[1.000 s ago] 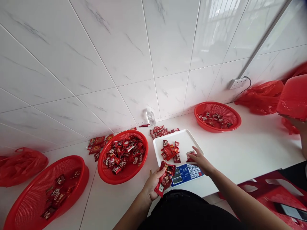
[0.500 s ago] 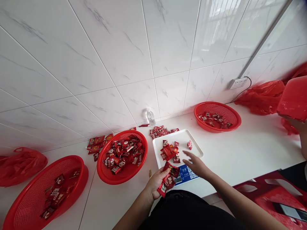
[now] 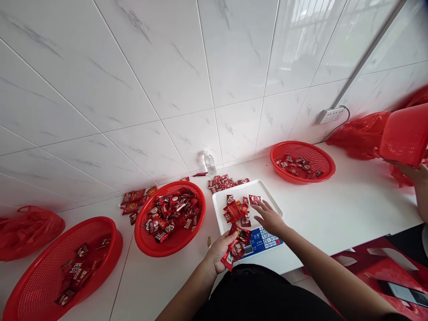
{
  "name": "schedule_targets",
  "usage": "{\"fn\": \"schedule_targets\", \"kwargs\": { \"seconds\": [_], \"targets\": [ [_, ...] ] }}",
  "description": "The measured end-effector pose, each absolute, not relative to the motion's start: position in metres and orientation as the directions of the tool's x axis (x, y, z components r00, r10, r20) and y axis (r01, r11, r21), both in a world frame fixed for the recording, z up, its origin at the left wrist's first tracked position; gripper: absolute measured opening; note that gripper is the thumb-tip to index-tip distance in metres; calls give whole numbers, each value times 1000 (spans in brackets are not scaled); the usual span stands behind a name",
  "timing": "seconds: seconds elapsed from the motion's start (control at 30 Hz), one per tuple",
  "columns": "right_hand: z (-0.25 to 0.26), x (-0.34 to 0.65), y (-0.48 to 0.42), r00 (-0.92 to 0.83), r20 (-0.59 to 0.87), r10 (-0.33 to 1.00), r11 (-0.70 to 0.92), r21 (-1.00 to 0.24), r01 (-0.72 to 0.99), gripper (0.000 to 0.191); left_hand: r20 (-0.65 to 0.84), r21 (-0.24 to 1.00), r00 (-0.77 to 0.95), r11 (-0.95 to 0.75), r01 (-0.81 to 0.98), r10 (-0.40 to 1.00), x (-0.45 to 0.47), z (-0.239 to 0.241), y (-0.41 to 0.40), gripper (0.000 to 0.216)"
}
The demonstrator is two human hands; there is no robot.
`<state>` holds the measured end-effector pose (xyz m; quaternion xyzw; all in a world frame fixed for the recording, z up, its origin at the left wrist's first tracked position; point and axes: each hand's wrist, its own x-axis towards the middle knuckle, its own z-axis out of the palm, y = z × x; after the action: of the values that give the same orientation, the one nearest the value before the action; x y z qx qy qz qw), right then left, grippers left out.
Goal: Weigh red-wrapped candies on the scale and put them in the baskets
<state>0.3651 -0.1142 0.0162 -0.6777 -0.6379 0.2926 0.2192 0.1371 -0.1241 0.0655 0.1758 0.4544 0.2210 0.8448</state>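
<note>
My left grip [image 3: 219, 252] stays closed on a handful of packets [image 3: 236, 248]. Just right of it, the right grip [image 3: 269, 218], open and empty, has come forward over the tray [image 3: 265, 191]. The loose packet [image 3: 254, 199] at its fingertips now lies nearer the pile [image 3: 236, 209].

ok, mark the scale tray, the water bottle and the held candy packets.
scale tray [image 3: 260, 188]: head view, bare rear right corner.
water bottle [image 3: 210, 164]: head view, clear body.
held candy packets [image 3: 239, 246]: head view, middle red wrapper.

Bare counter [image 3: 337, 209] at right-center of frame is wide open; red baskets [image 3: 170, 218] crowd the lower left.
</note>
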Motion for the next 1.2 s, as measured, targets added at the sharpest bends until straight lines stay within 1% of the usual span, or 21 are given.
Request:
{"fn": "schedule_targets", "kwargs": {
  "seconds": [0.03,0.1,0.17,0.27,0.43,0.5,0.57,0.63,0.67,0.73,0.83,0.93,1.0,1.1,1.2],
  "targets": [
    [10,370,-106,19,-133,991,-94,-590,802,45,-699,491,482,844,-215,529,135,63,-124,29],
    [1,375,-92,22,-160,987,-101,-506,857,50,-713,479,472,852,-212,518,131,59,-124,29],
    [-5,377,-84,30,-165,986,-109,-494,862,52,-720,476,468,855,-205,513,128,57,-124,31],
    [-8,377,-81,59,-156,986,-132,-512,849,47,-726,480,455,854,-201,515,122,54,-124,33],
    [6,372,-93,149,-120,981,-191,-580,792,39,-736,465,434,854,-233,520,113,53,-124,35],
    [17,361,-100,149,-95,984,-175,-628,758,39,-749,455,418,858,-240,514,110,56,-123,35],
    [28,343,-104,75,-45,996,-85,-722,686,38,-760,446,392,854,-267,519,106,62,-122,34],
    [36,321,-105,-46,35,998,54,-849,526,40,-760,444,372,844,-302,533,103,66,-122,32],
    [38,309,-104,-94,52,994,88,-890,448,41,-760,445,365,839,-313,539,101,68,-122,31],
    [37,286,-99,-168,9,986,64,-943,327,42,-761,450,348,833,-322,547,97,69,-123,29],
    [27,258,-87,-254,-76,964,-10,-968,250,38,-774,460,317,831,-315,548,90,65,-125,29],
    [16,247,-79,-245,-87,966,-24,-968,248,36,-788,461,278,826,-325,549,85,60,-127,31],
    [8,250,-74,-204,-110,973,-57,-967,250,36,-794,456,265,824,-334,547,82,59,-128,34],
    [1,266,-70,-88,-151,985,-126,-961,246,37,-795,447,275,829,-336,540,81,58,-129,38],
    [3,286,-70,7,-181,984,-178,-962,208,36,-814,418,277,846,-331,511,82,58,-128,42]
  ]
}}
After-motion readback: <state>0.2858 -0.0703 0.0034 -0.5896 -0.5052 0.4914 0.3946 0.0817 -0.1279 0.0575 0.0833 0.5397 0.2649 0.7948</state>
